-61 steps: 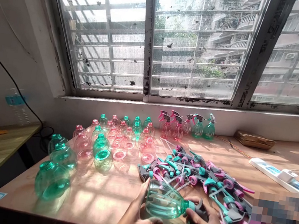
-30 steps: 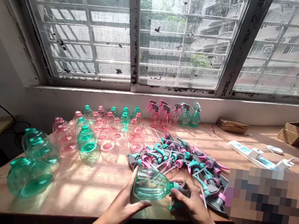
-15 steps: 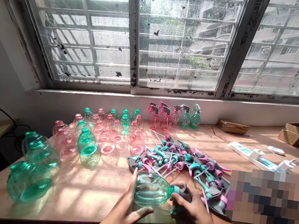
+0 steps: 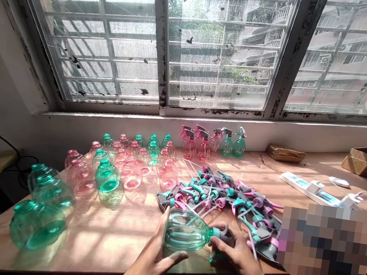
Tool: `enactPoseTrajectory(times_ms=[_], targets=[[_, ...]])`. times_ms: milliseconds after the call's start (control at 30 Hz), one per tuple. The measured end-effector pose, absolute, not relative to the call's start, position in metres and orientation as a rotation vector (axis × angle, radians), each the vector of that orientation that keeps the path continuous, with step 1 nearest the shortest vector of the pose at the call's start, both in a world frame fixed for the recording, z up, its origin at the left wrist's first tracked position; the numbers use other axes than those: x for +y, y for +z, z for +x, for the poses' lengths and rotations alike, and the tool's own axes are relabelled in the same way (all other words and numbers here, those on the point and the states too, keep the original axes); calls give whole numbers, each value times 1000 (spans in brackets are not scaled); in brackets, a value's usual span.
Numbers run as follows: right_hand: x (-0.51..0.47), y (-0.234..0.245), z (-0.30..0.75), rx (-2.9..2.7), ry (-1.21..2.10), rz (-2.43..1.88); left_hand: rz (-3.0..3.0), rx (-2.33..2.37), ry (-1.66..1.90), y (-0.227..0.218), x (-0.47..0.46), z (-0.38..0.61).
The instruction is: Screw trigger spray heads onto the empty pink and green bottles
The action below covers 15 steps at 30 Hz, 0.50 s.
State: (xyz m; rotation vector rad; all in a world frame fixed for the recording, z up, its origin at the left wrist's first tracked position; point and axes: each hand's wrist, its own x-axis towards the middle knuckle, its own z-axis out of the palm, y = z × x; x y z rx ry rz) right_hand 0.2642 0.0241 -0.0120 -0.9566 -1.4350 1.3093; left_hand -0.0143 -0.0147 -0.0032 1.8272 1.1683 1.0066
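A clear green spray bottle (image 4: 186,232) lies on its side in the air above the table's front edge, its neck pointing right. My left hand (image 4: 154,252) cups its base, with the thumb below and the other fingers partly hidden behind the plastic. My right hand (image 4: 238,251) is closed around the grey and teal spray head (image 4: 224,236) at the bottle's neck, thumb and fingers pinching near the collar. The head's lower part is partly covered by my fingers. Just beyond both hands lies a pile of loose pink, teal and grey spray heads (image 4: 220,192) with thin white tubes.
Several green bottles (image 4: 37,226) and pink bottles (image 4: 131,173) without heads stand on the wooden table (image 4: 95,244) to the left. Bottles with heads (image 4: 204,147) line the window wall. A power strip (image 4: 310,189) and a box (image 4: 361,161) are at right, near a pixelated patch.
The camera view has shifted very slightly. Both hands keep their hold on the bottle and spray head, with almost no visible movement.
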Motion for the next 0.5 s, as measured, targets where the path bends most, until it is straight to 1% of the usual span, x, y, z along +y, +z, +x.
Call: enactPoseTrajectory(times_ms=[167, 367, 500], targets=[[24, -15, 261, -1322, 1364, -930, 1859, 1122, 1025, -1, -15, -13], [24, -15, 261, -1331, 1362, -929, 1841, 1077, 1013, -2, -16, -13], [25, -17, 264, -1433, 1344, -962, 1869, 1078, 1027, -1, -17, -14]])
